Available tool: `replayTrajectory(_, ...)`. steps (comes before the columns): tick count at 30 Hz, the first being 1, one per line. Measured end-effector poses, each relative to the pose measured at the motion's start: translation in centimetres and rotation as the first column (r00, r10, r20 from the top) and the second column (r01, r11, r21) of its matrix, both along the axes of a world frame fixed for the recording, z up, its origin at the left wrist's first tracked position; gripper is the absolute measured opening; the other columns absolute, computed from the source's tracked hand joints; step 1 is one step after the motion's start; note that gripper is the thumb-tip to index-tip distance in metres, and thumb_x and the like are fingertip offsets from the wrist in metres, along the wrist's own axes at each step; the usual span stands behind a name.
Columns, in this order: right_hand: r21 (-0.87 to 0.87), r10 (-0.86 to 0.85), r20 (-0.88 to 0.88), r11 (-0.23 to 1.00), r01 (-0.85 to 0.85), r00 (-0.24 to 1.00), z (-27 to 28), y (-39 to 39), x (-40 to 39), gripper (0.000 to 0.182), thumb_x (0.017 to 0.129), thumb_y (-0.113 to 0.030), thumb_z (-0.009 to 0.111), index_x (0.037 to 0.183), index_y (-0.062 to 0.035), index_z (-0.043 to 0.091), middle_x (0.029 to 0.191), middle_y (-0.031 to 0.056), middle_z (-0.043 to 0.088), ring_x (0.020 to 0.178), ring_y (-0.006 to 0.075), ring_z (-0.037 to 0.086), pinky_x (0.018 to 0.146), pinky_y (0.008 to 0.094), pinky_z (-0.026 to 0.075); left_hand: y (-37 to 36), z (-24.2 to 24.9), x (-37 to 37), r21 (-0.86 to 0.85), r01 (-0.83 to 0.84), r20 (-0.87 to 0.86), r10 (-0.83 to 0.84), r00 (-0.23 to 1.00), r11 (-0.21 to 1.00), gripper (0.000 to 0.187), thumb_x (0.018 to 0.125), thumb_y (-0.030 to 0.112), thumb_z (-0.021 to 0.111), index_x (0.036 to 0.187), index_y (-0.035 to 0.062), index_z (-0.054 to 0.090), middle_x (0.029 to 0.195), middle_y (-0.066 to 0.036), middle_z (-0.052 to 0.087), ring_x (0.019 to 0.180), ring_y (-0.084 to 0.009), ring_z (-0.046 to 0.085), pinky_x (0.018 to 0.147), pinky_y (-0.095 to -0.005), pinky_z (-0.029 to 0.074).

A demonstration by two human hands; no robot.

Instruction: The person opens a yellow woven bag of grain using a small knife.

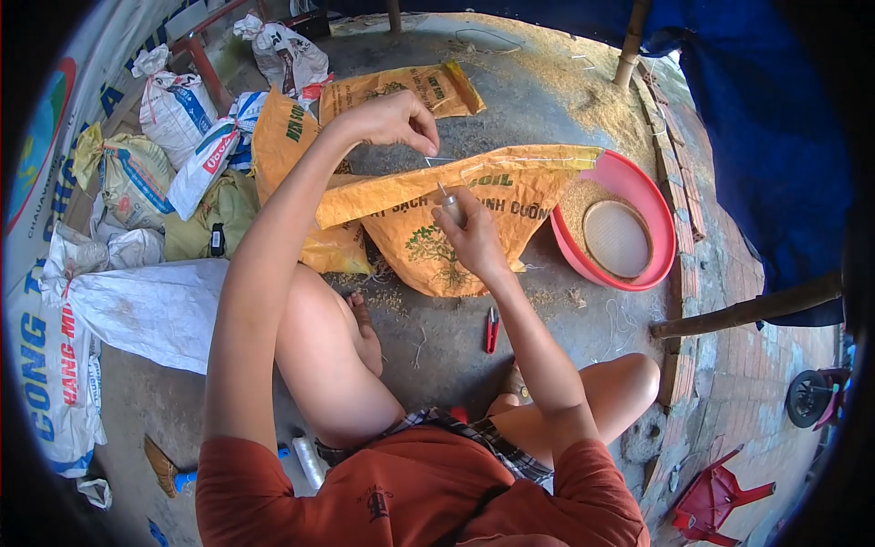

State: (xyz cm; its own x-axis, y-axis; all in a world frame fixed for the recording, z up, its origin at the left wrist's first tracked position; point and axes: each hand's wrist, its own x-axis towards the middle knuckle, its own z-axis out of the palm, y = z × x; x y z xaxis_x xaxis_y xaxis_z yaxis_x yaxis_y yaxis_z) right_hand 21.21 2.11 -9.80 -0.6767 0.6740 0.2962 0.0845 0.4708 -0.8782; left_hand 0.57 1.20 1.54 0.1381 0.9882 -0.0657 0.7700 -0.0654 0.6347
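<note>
An orange printed sack (pixel 447 242) lies across the middle of the view, its top edge folded over in a band with white stitches along the right part. My right hand (pixel 469 228) is closed round the metallic handle of a needle tool (pixel 451 208), whose thin tip points up at the folded band. Above the band, my left hand (pixel 401 121) pinches a white thread (pixel 439 159) between thumb and fingers. The thread runs from the fingertips towards the band near the tool's tip.
A pink basin (pixel 670 223) with a round sieve stands right of the sack. Red snips (pixel 492 330) lie on the floor below it. Filled sacks (pixel 173 105) are at the left, another orange sack (pixel 401 87) behind. Wooden poles (pixel 747 307) and a red stool (pixel 711 497) are at the right.
</note>
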Motion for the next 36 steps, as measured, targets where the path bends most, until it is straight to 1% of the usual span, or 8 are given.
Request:
replayTrajectory(8,0.006,-0.045,0.03,0.999,0.045,0.999,0.8,-0.1,0.3,0.021,0.081,-0.014,0.062,0.098,-0.003,0.056,0.071,0.0118,0.057,0.06,0.0159,0.05,0.058,0.03,0.042,1.0,-1.6,-1.5,-0.158,-0.049,0.114,0.068,0.991,0.986,0.016,0.074,0.015,0.071,0.082,0.0017,0.068,0.073,-0.002,0.064,0.067,-0.0078,0.057,0.061,-0.0228,0.047)
replayTrajectory(15,-0.024,-0.054,0.017,0.998,0.054,0.998,0.6,0.1,0.1,0.022,0.083,-0.015,0.061,0.099,-0.0014,0.056,0.068,0.0059,0.055,0.06,0.0118,0.049,0.056,0.0273,0.041,0.3,-2.3,-2.6,-0.183,-0.069,0.268,0.118,0.956,0.981,0.015,0.077,0.017,0.069,0.082,0.0034,0.063,0.069,0.002,0.059,0.061,-0.0039,0.051,0.055,-0.019,0.043)
replayTrajectory(18,-0.101,-0.032,0.006,0.994,0.032,0.999,0.6,0.1,0.1,0.023,0.083,-0.014,0.061,0.099,0.0002,0.055,0.068,0.0119,0.058,0.06,0.0193,0.055,0.058,0.0316,0.044,-0.2,-2.4,-2.9,-0.156,-0.067,0.33,0.116,0.937,0.985,0.015,0.079,0.017,0.067,0.084,0.0045,0.06,0.069,0.003,0.057,0.062,-0.0029,0.05,0.054,-0.0186,0.042)
replayTrajectory(25,-0.55,0.166,-0.184,0.799,-0.242,0.969,1.8,-0.2,0.3,0.023,0.089,-0.019,0.055,0.101,0.0009,0.055,0.065,0.0,0.049,0.052,0.0056,0.044,0.044,0.0208,0.035,-2.6,-2.2,-1.5,0.041,-0.182,0.362,0.155,0.919,0.982,0.016,0.079,0.017,0.067,0.082,0.0035,0.058,0.068,0.003,0.055,0.058,-0.005,0.047,0.052,-0.0195,0.04)
replayTrajectory(28,-0.682,0.178,-0.265,0.66,-0.315,0.948,1.8,-0.2,0.1,0.022,0.09,-0.02,0.054,0.102,-0.0012,0.054,0.064,-0.0008,0.048,0.051,0.0053,0.042,0.042,0.0203,0.033,-3.8,-2.0,-0.3,0.137,-0.137,0.346,0.082,0.935,0.981,0.021,0.077,0.023,0.069,0.081,0.0053,0.06,0.073,0.001,0.052,0.063,-0.0078,0.048,0.056,-0.0214,0.04)
replayTrajectory(30,-0.727,0.184,-0.283,0.599,-0.336,0.941,1.8,-0.1,0.0,0.021,0.09,-0.02,0.054,0.102,-0.0022,0.054,0.063,-0.001,0.048,0.05,0.0058,0.042,0.041,0.0207,0.034,-4.8,-1.5,1.4,0.236,-0.18,-0.11,0.211,0.971,0.955,0.024,0.073,0.027,0.073,0.082,0.0079,0.062,0.077,0.001,0.045,0.073,-0.0069,0.047,0.064,-0.0209,0.038)
replayTrajectory(32,-0.779,0.175,-0.332,0.503,-0.374,0.927,1.9,-0.1,0.0,0.021,0.09,-0.02,0.054,0.102,-0.0032,0.053,0.064,-0.0002,0.049,0.05,0.0067,0.043,0.042,0.0209,0.035,-5.3,-1.6,2.7,0.24,-0.212,-0.119,0.246,0.962,0.947,0.028,0.068,0.028,0.075,0.083,0.0075,0.063,0.078,-0.002,0.041,0.077,-0.0132,0.047,0.068,-0.0263,0.038)
replayTrajectory(36,-0.789,0.181,-0.35,0.472,-0.394,0.919,1.9,-0.2,-0.1,0.02,0.09,-0.019,0.053,0.103,-0.0036,0.053,0.065,0.0001,0.049,0.049,0.0068,0.042,0.042,0.021,0.035,-5.1,-3.1,3.2,0.519,-0.145,-0.165,0.265,0.95,0.843,0.026,0.065,0.022,0.075,0.082,0.0051,0.065,0.079,-0.006,0.042,0.079,-0.0206,0.047,0.073,-0.0304,0.038)
